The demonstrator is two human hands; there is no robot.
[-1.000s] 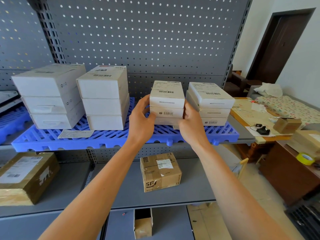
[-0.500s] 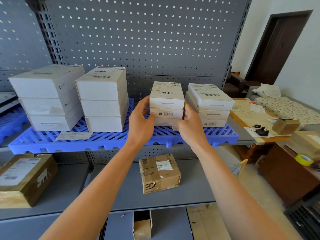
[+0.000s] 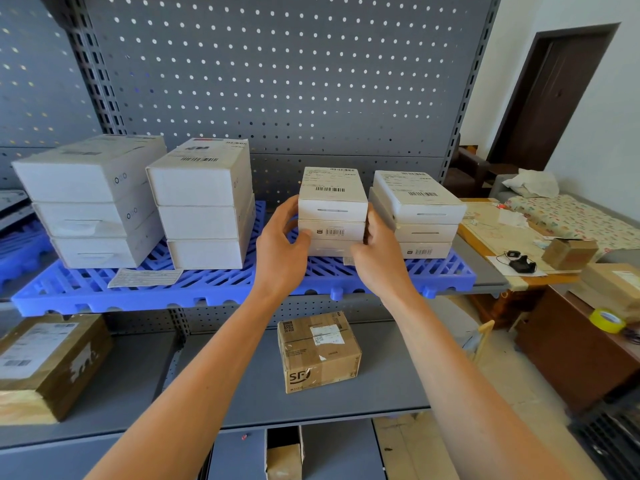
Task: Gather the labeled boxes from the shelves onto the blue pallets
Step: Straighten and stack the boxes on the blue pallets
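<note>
Hardly shifted since a moment ago: same two-handed clasp, view only slightly lower. Left hand (image 3: pixel 278 252) cupped against the left side of the stack of three small white boxes (image 3: pixel 331 211), thumb on the front of the lower boxes, fingers curled round the side. Right hand (image 3: pixel 379 259) pressed to the stack's right side, thumb at the bottom box. Both closed on that stack, resting on the blue pallet (image 3: pixel 221 289) on the upper shelf. Just beside it to the right, touching or nearly so, another stack of three white boxes (image 3: pixel 417 214). Further left on the same pallet, two taller stacks of larger white boxes (image 3: pixel 204 202) (image 3: pixel 93 199), with a loose paper slip (image 3: pixel 143 277) lying in front. On the grey shelf (image 3: pixel 138 375) below, a brown cardboard box (image 3: pixel 318 351) at centre and a bigger brown box (image 3: pixel 45 362) at far left. Off to the right, a cluttered surface (image 3: pixel 498 233) with a yellow tape roll (image 3: pixel 606 320) nearby.
</note>
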